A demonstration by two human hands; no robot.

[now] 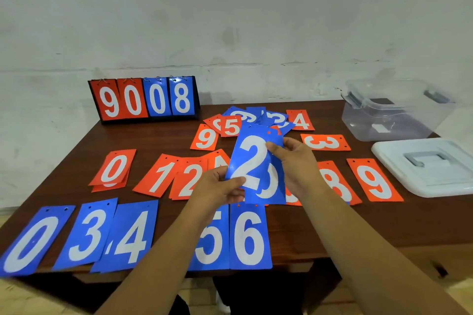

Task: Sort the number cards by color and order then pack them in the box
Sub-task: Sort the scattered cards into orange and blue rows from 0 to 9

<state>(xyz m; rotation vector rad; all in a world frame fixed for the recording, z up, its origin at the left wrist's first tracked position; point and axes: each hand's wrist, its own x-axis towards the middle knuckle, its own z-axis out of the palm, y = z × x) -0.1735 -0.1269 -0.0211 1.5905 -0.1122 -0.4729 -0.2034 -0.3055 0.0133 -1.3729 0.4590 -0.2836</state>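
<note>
Holding the blue 2 card above the red row, left hand pinching its bottom corner, right hand its top edge, we risk the second blue card behind slipping loose into the reds.

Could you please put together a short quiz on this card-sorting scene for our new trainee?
1. True or false: the white lid lies on the table beside the clear box.
2. Which digit shows on the blue card held by the left hand and right hand? A) 7 B) 2 C) 1
3. Fill in: the scoreboard at the back reads ____.
Key: 1 true; 2 B; 3 9008.
</note>
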